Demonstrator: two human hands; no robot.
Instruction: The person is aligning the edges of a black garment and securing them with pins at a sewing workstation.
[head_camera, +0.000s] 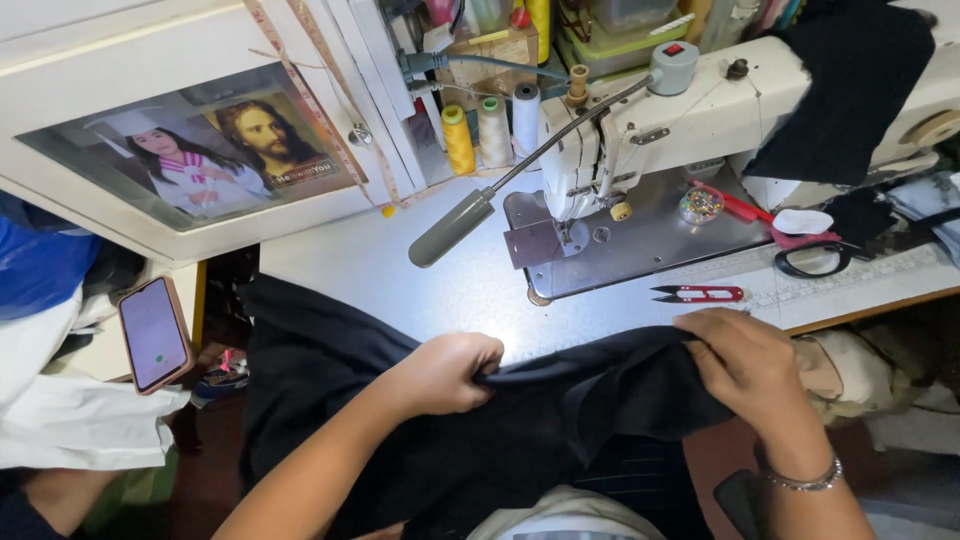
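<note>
Head view
Left hand: the left hand (445, 372) was clenched on a fold of the black cloth (560, 400), gripping it at the near edge of the sewing table (400, 270).
Right hand: the right hand (745, 365) was closed over the other end of the same fold, fingers curled on top; a bracelet (805, 480) sat on that wrist.
Cloth: the black cloth lay stretched between both hands, partly on the table edge and partly draped over the lap, with more of it trailing off to the left.
Progress: the cloth sat well short of the needle, so no stitching was under way as far as could be seen; it looked like the piece was only being lined up or smoothed, with feeding it under the machine left to do.
Machine: a white sewing machine (690, 110) stood at the back of the table with a grey lamp (450, 228) on a bent arm pointing down in front of it.
Nearby: red thread snips (698, 293) lay just beyond the right hand, black-handled scissors (815, 255) further right, and thread cones (490, 130) stood behind the lamp.
Left side: a phone (153, 333) rested well apart on the left, above white cloth (80, 420).
In the way: the lamp head hung between the hands and the needle plate; more dark fabric (850, 90) was slung over the machine's right end.
</note>
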